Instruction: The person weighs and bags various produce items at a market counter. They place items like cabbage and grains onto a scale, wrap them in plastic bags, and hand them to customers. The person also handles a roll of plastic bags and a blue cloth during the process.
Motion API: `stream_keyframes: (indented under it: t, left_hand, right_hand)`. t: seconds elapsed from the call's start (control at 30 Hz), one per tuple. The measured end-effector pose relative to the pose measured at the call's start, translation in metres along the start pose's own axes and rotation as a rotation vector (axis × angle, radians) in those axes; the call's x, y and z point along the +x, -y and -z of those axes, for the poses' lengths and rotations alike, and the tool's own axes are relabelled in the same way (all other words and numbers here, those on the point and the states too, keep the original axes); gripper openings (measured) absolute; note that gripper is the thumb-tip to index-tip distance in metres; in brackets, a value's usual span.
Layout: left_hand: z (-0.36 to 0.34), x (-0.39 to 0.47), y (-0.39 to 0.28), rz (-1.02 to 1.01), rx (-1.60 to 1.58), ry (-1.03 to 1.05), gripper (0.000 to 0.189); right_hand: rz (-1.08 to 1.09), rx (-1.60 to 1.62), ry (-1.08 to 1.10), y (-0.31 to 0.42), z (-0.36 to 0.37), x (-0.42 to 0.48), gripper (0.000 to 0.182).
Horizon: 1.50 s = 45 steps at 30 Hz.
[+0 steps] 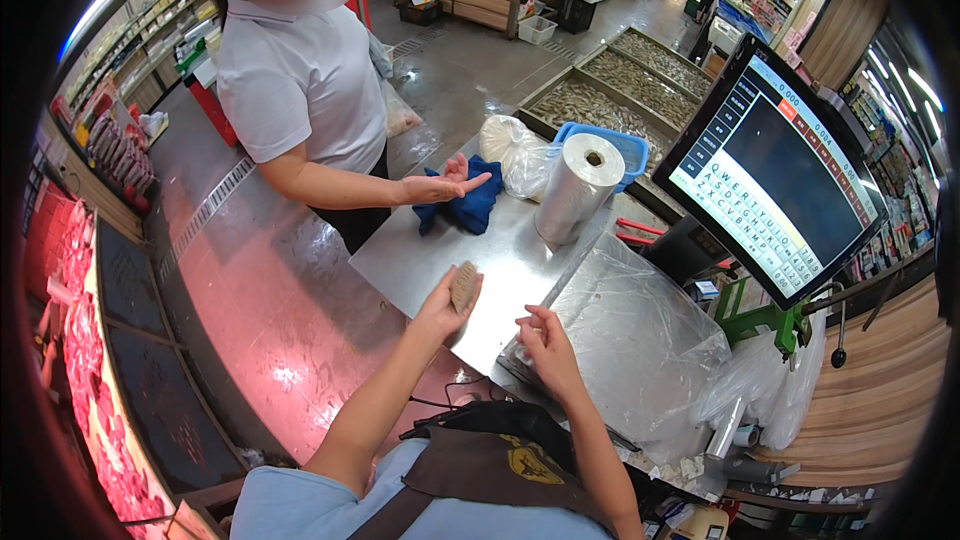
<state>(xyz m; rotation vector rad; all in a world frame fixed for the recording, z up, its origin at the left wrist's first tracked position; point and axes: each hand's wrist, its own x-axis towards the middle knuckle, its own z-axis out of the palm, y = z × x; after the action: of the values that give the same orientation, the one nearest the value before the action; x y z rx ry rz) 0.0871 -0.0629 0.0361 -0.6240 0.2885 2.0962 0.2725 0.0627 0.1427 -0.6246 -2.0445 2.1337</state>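
Observation:
In my left hand (450, 304) lies a small tan, rough-textured block (464, 287), its material unclear, above the near edge of a metal counter (397, 255). My right hand (550, 349) is raised with loosely bent fingers near the plastic-covered scale platform (637, 337), and nothing shows in it. Across the counter a person in a white shirt (300, 82) holds out an upturned palm over a dark blue cloth (474, 199). A roll of clear plastic bags (577, 187) stands upright beyond my hands, beside a tied clear bag with pale contents (506, 146).
A touchscreen monitor (780, 172) and a green metal bracket (772, 322) stand at the right. Behind the bag roll is a blue plastic basket (637, 150). Trays of shellfish or shrimp (622, 82) lie beyond. Meat (82, 330) is displayed at the far left.

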Motion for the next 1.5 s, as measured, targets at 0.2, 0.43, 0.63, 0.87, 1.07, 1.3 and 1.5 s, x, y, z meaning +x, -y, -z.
stream_keyframes:
  t: [0.2, 0.43, 0.63, 0.87, 1.07, 1.3, 1.5]
  left_hand:
    - [-0.007, 0.036, -0.047, -0.153, -0.184, -0.035, 0.040]
    - [-0.033, 0.052, -0.047, -0.217, 0.073, -0.164, 0.038]
    - [-0.036, 0.070, -0.043, -0.223, -0.127, -0.061, 0.032]
    - [-0.047, 0.071, -0.040, -0.337, -0.119, -0.035, 0.027]
    - [-0.047, 0.065, -0.054, -0.204, -0.106, 0.248, 0.022]
    - [-0.042, 0.063, -0.057, -0.320, -0.076, 0.007, 0.016]
    - [-0.071, 0.040, -0.028, -0.208, 0.099, 0.065, 0.018]
  right_hand:
    - [-0.075, 0.097, -0.014, -0.010, 0.005, -0.049, 0.037]
    - [-0.041, 0.190, -0.202, -0.013, 0.022, -0.092, 0.036]
    - [-0.044, 0.229, -0.268, -0.020, 0.028, -0.116, 0.034]
    - [-0.063, 0.231, -0.293, -0.032, 0.030, -0.130, 0.036]
    - [-0.052, 0.200, -0.270, -0.033, 0.028, -0.134, 0.035]
    - [-0.041, 0.193, -0.247, -0.035, 0.029, -0.138, 0.033]
    - [-0.042, 0.181, -0.244, -0.036, 0.032, -0.143, 0.033]
